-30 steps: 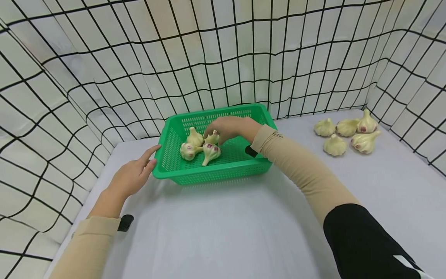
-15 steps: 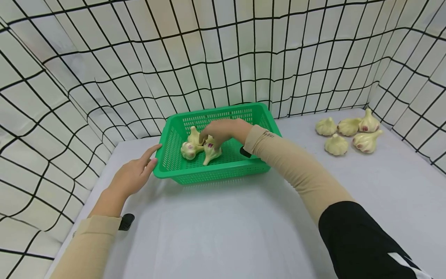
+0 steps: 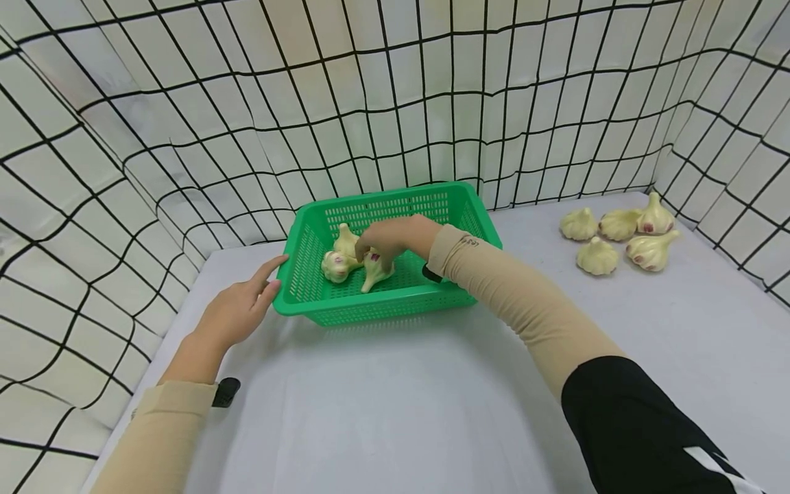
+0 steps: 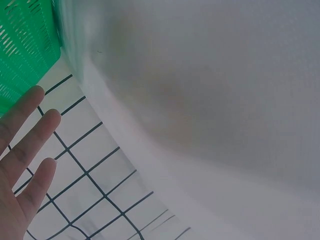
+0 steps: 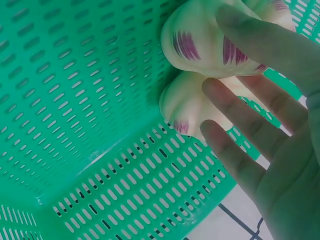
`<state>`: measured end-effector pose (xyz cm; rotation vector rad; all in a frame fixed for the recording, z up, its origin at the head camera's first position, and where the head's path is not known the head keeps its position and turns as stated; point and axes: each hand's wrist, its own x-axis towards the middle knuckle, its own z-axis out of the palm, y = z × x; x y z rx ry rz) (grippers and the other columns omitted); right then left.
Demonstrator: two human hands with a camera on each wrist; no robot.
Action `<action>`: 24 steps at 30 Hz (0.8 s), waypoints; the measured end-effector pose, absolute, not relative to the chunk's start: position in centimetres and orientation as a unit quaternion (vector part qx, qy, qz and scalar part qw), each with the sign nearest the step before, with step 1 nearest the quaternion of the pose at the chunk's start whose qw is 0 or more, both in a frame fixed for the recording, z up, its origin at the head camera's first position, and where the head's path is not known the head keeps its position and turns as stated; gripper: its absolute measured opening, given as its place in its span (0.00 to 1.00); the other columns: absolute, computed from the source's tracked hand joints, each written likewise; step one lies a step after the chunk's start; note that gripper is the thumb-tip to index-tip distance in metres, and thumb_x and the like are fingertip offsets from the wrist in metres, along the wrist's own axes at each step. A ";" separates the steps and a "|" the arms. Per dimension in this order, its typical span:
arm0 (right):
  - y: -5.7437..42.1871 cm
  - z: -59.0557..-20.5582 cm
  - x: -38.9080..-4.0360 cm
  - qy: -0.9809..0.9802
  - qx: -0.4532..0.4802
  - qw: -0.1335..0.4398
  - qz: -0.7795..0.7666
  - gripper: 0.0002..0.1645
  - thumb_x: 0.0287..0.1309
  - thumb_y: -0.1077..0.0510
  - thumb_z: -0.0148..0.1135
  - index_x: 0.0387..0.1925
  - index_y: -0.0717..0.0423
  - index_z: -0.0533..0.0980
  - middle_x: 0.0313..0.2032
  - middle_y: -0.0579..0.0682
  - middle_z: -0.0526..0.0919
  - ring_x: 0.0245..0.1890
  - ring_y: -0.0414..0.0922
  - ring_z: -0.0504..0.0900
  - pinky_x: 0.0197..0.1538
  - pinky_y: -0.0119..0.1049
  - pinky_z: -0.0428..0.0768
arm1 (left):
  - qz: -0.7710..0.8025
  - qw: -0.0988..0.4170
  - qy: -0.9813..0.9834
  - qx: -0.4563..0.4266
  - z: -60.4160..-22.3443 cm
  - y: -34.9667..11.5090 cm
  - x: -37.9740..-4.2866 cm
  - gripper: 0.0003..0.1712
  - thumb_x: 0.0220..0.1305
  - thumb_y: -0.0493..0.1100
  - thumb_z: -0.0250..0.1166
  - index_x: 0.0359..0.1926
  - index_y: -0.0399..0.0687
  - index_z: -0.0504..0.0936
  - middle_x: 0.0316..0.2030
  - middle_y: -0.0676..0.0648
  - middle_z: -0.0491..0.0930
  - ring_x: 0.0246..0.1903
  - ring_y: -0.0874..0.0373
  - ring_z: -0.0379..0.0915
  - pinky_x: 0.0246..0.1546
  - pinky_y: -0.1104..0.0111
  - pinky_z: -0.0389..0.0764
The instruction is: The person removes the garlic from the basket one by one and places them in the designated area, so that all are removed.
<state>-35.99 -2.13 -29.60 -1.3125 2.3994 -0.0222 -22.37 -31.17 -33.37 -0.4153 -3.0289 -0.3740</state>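
Note:
A green plastic basket (image 3: 395, 306) holds several garlic bulbs, among them a purple-streaked garlic bulb (image 3: 375, 276) and a paler garlic bulb (image 3: 346, 239). Inside the basket, my right hand (image 3: 395, 237) reaches down over the bulbs and partly hides them. The right wrist view shows the thumb (image 5: 240, 22) on one streaked garlic bulb (image 5: 192, 42), the fingertips against its other side and against a second garlic bulb (image 5: 187, 107). At the basket's left rim, my left hand (image 3: 233, 312) touches with its fingers fairly straight and spread.
Several more garlic bulbs (image 3: 597, 256) lie grouped on the white table (image 3: 370, 398) at the far right. A black net (image 3: 432, 116) over white sheeting rises along the back and both sides, close behind the basket.
My right hand has moved slightly left and down onto the bulbs, covering the back-right one. The left hand stays at the basket rim.

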 end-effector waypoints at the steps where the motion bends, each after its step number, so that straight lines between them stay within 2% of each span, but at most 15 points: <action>1: -2.1 -29.6 -36.0 0.860 -0.469 0.202 -0.007 0.33 0.62 0.67 0.71 0.68 0.55 0.74 0.66 0.53 0.74 0.64 0.50 0.72 0.60 0.41 0.75 | -0.121 0.030 -0.983 -0.134 -33.3 -31.2 -22.4 0.34 0.83 0.61 0.37 0.80 0.54 0.53 0.32 0.39 0.83 0.28 0.48 0.77 0.27 0.53 0.75; 11: -1.7 -29.6 -35.9 0.861 -0.468 0.199 0.002 0.30 0.61 0.67 0.72 0.64 0.58 0.75 0.60 0.53 0.76 0.55 0.47 0.75 0.56 0.39 0.76 | -0.120 0.028 -0.984 -0.132 -33.5 -31.2 -22.4 0.34 0.83 0.61 0.36 0.81 0.55 0.52 0.33 0.38 0.83 0.28 0.48 0.77 0.28 0.52 0.76; 19: 0.0 -29.3 -35.9 0.866 -0.463 0.188 -0.031 0.30 0.60 0.67 0.72 0.63 0.59 0.74 0.62 0.53 0.76 0.57 0.48 0.75 0.58 0.40 0.76 | -0.121 0.025 -0.983 -0.134 -33.6 -31.0 -22.4 0.34 0.83 0.62 0.36 0.81 0.55 0.52 0.32 0.40 0.82 0.27 0.49 0.76 0.27 0.54 0.74; 24: 1.0 -28.6 -35.7 0.866 -0.463 0.179 -0.054 0.32 0.59 0.68 0.73 0.64 0.59 0.74 0.62 0.54 0.76 0.55 0.48 0.75 0.55 0.41 0.77 | -0.121 0.026 -0.983 -0.133 -33.4 -31.1 -22.4 0.34 0.83 0.61 0.36 0.81 0.55 0.52 0.29 0.42 0.80 0.26 0.50 0.74 0.26 0.56 0.73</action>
